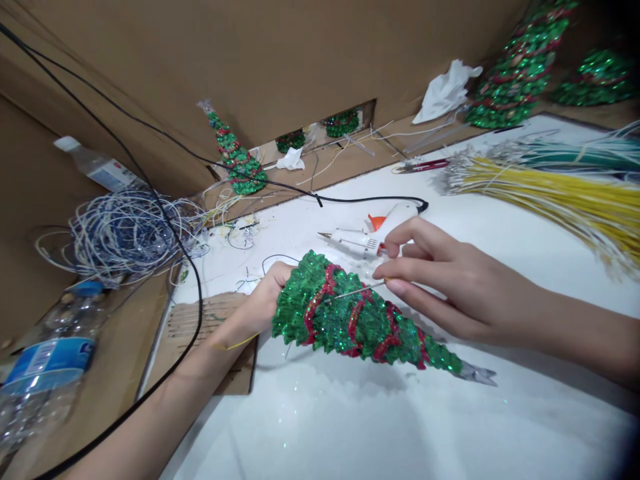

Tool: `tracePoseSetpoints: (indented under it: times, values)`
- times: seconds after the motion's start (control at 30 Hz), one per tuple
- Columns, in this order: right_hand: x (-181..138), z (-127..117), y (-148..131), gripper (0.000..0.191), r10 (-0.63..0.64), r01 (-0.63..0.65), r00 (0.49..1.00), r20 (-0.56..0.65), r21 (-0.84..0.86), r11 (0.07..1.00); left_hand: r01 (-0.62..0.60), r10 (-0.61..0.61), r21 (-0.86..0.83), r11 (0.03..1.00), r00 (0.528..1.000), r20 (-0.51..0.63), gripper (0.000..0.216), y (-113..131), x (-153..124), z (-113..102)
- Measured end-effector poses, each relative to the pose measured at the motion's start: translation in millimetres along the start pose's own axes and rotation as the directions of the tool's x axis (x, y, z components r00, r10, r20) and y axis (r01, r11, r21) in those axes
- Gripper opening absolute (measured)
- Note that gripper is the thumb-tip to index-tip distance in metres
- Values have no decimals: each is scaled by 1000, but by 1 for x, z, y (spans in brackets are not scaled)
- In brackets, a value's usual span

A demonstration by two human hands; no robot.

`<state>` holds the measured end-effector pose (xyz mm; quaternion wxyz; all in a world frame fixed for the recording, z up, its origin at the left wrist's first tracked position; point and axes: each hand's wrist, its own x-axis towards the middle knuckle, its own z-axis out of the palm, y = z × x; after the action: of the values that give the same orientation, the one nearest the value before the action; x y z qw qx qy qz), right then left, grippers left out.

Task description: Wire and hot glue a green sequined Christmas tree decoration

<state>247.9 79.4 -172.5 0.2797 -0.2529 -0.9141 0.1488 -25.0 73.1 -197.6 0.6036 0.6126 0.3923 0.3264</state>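
A small green glitter Christmas tree with red garland lies tilted over the white table, its silvery tip pointing right. My left hand grips it at the wide base; most of those fingers are hidden behind or inside it. Between the thumb and fingertips of my right hand is a thin metal rod, its far end against the tree's side. A yellow wire crosses by my left wrist. Just beyond the tree, a white glue gun rests on the table near my right fingers.
Bundled yellow wires lie at the right, near red-handled tweezers. More glitter trees stand along the cardboard wall. At left are a tangled wire coil, plastic bottles and a cardboard piece. A black cable hangs across the view.
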Motion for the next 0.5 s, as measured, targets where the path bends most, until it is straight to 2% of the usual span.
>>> tracePoseSetpoints:
  times: [0.27, 0.4, 0.5]
  values:
    - [-1, 0, 3, 7, 3, -3, 1000, -2, -32, 999, -22, 22, 65, 998, 1000, 0, 32, 3, 0, 2]
    - [0, 0, 3, 7, 6, -6, 1000, -14, -36, 999, -106, 103, 75, 991, 993, 55, 33, 5, 2, 2]
    - [1, -2, 0, 12, 13, -13, 1000, -28, -14, 1000, -85, 81, 128, 988, 996, 39, 34, 4, 1, 1]
